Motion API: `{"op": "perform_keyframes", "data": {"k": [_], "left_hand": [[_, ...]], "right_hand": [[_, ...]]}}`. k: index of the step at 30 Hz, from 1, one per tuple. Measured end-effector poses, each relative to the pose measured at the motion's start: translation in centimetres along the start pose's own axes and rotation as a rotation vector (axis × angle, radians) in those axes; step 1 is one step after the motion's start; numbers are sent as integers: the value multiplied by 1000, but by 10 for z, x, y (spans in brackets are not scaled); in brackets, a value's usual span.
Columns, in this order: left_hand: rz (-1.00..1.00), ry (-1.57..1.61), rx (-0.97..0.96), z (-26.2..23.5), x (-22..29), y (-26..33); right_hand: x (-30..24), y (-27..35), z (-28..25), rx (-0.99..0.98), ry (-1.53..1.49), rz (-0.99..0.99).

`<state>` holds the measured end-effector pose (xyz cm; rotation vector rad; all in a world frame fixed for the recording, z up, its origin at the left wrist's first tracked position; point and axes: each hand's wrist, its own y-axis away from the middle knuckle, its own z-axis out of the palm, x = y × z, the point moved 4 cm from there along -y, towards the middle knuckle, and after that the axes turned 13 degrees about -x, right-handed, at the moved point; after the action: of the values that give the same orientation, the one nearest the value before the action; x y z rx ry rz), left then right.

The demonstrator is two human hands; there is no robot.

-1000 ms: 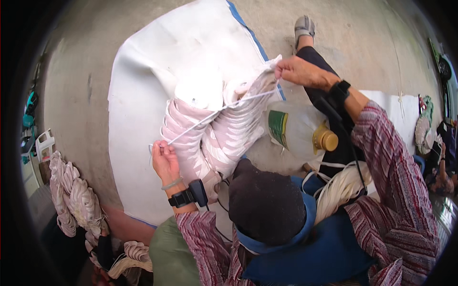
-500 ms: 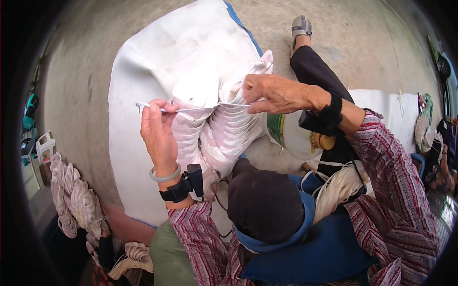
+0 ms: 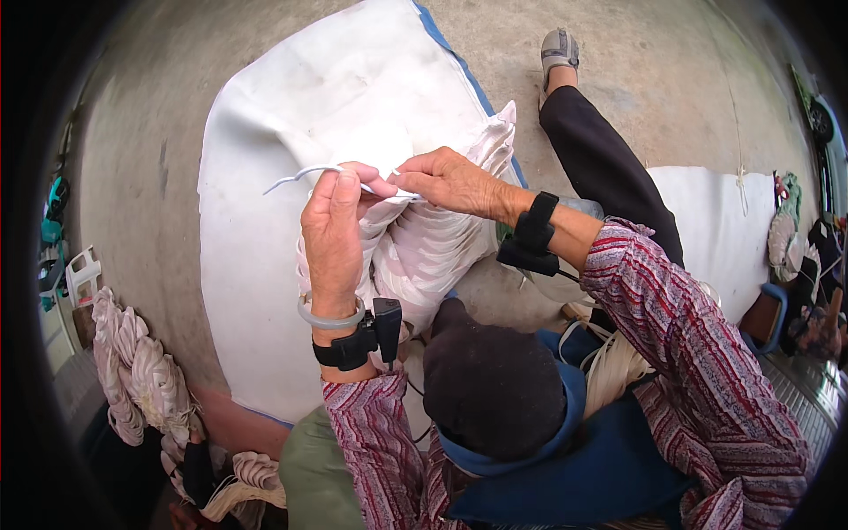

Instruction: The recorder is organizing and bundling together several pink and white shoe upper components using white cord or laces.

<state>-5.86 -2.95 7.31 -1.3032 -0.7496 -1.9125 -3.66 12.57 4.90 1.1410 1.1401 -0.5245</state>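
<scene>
A thin white cord (image 3: pixel 305 173) runs through my left hand (image 3: pixel 334 238), pinched between thumb and fingers, and its loose end curls out to the left. Close beside it, my right hand (image 3: pixel 452 181) is closed in a pinch on the same cord, fingertips almost meeting those of the left. Under both hands lies a thick bundle of pinkish-white, overlapping layered pieces (image 3: pixel 433 252), in two ridged rows with a pointed far end. My hands hide the spot where the cord meets the bundle.
A white sheet with a blue edge (image 3: pixel 256 300) lies beneath the bundle on the concrete floor. Pale strands (image 3: pixel 618 367) rest by my right side, near a mostly hidden clear jar (image 3: pixel 579 208). More layered bundles (image 3: pixel 146 371) are at the left, near a white stool (image 3: pixel 84 276).
My hands have come together over the bundle; the right moved left and the left moved right. The cord, stretched between them before, now has its free end curling out longer on the left.
</scene>
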Motion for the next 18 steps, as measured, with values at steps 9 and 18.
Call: {"op": "perform_keyframes", "data": {"k": [9,18], "left_hand": [[-18,157,141,-17,-30,2],[-1,-1271,-175,27,-88,15]], "right_hand": [[6,2,8,-216,-443,-7],[4,5,17,-130,-631,64]]}}
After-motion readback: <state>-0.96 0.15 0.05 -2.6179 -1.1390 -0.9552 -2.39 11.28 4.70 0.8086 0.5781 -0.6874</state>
